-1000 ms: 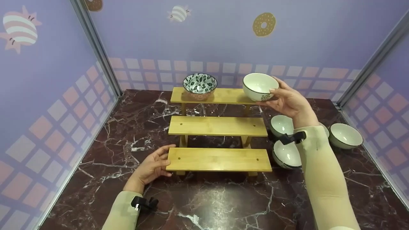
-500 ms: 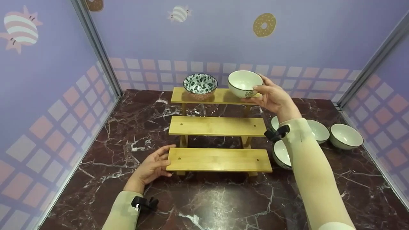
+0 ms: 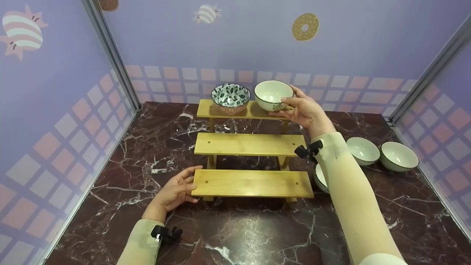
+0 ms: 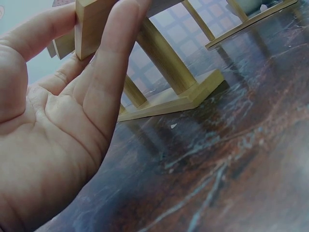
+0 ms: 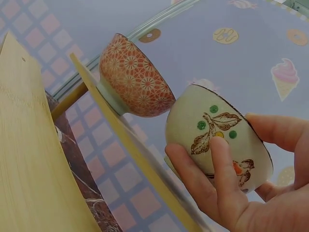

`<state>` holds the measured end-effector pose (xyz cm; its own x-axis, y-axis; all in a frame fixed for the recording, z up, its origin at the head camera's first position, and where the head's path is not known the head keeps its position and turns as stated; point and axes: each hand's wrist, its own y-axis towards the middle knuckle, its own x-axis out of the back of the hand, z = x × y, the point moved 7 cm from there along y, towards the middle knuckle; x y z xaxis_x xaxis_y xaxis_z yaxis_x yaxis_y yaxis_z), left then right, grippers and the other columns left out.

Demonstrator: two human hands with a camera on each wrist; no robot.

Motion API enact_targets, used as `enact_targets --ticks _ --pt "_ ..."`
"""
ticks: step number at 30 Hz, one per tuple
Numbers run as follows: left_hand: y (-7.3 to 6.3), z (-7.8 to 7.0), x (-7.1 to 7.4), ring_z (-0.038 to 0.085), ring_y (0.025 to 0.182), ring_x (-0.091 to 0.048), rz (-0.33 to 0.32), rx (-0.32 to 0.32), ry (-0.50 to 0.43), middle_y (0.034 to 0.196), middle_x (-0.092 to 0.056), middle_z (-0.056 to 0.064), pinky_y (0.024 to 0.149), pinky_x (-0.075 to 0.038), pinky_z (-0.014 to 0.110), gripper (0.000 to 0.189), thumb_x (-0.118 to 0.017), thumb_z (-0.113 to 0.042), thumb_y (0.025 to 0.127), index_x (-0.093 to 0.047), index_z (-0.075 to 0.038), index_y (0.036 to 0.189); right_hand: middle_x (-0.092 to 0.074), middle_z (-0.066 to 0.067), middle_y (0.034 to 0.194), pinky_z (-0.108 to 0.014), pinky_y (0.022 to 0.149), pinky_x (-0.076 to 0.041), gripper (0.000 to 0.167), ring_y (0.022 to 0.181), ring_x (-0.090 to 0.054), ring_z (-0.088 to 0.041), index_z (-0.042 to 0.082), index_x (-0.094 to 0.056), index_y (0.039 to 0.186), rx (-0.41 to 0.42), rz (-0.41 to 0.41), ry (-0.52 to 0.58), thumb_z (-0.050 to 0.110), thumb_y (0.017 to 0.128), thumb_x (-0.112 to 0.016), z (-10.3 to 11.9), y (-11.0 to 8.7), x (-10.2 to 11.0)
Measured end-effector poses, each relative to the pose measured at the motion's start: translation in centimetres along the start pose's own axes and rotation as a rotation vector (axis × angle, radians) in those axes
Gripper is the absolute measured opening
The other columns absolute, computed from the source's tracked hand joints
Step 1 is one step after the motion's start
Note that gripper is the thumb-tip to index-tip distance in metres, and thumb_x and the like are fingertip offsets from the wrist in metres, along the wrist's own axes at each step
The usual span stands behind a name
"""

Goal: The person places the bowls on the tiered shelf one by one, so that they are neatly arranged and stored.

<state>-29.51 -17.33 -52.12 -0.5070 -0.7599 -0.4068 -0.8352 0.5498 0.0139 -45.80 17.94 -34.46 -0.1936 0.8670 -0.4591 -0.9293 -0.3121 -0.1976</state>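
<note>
While my left hand (image 3: 176, 190) grips the left end of the lowest step (image 3: 252, 183) of the wooden stand (image 3: 250, 143), my right hand (image 3: 303, 111) pinches a white bowl (image 3: 273, 95) at the top step (image 3: 253, 113), just beside the patterned bowl (image 3: 231, 98) already standing there. I cannot tell whether the white bowl touches the step, but I judge it nearly placed; at least three other bowls (image 3: 399, 157) are left on the bench (image 3: 239, 232).
</note>
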Motion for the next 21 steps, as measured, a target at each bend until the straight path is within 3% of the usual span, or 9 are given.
enact_targets --ticks 21 --pt "-0.01 -0.03 -0.03 0.019 0.092 -0.074 0.000 0.002 -0.001 0.132 -0.063 0.004 0.068 -0.066 0.029 0.062 -0.053 0.003 0.102 -0.031 -0.012 0.158 -0.007 -0.013 0.172 -0.023 0.059 -0.063 0.080 0.086 -0.075 -0.034 0.038 -0.020 0.164 -0.029 -0.019 -0.068 0.003 0.102 -0.056 -0.65 0.58 0.63"
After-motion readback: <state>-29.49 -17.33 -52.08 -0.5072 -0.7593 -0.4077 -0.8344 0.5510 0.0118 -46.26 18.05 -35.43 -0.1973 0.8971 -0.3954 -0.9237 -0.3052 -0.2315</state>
